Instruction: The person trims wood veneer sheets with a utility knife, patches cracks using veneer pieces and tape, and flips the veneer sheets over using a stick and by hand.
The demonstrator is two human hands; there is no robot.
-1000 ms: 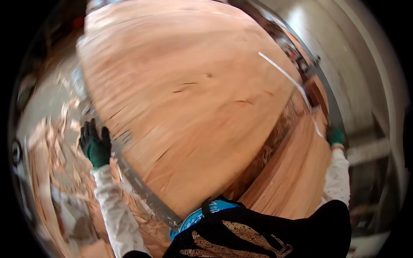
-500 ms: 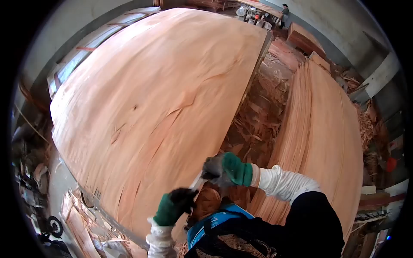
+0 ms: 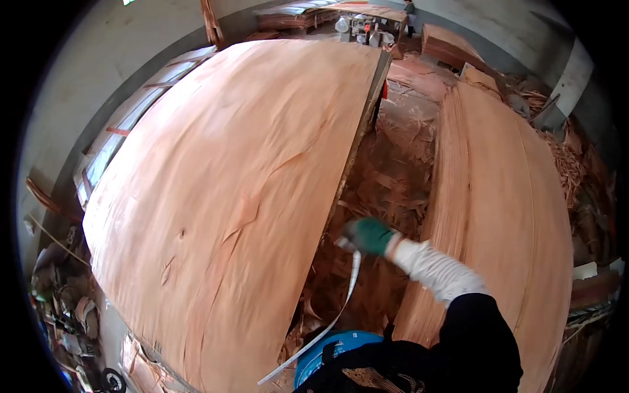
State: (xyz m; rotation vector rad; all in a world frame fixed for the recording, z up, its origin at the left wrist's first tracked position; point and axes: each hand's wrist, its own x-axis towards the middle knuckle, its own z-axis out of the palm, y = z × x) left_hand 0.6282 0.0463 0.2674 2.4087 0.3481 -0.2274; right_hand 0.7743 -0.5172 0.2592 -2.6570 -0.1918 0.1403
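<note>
My right hand (image 3: 368, 236), in a green and grey glove, is closed on one end of a white tape strip (image 3: 354, 275), above the gap between two wood surfaces. From the hand the strip hangs in a curve to a free-looking end near the bottom of the large veneer sheet (image 3: 223, 196). That sheet, with creases and a small knot, lies on the left. On the right is a stack of veneer (image 3: 504, 209) with layered edges. My left hand is out of view.
Wood scraps (image 3: 386, 177) cover the floor in the gap. A person (image 3: 410, 18) stands at the far back beside a table (image 3: 373, 10). A wood stack (image 3: 452, 46) is at the back right, and framed panels (image 3: 131, 118) lean along the left wall.
My left hand has left the view. My right hand has moved up and slightly right, away from where both hands were close together, and the white strip now hangs lengthened below it.
</note>
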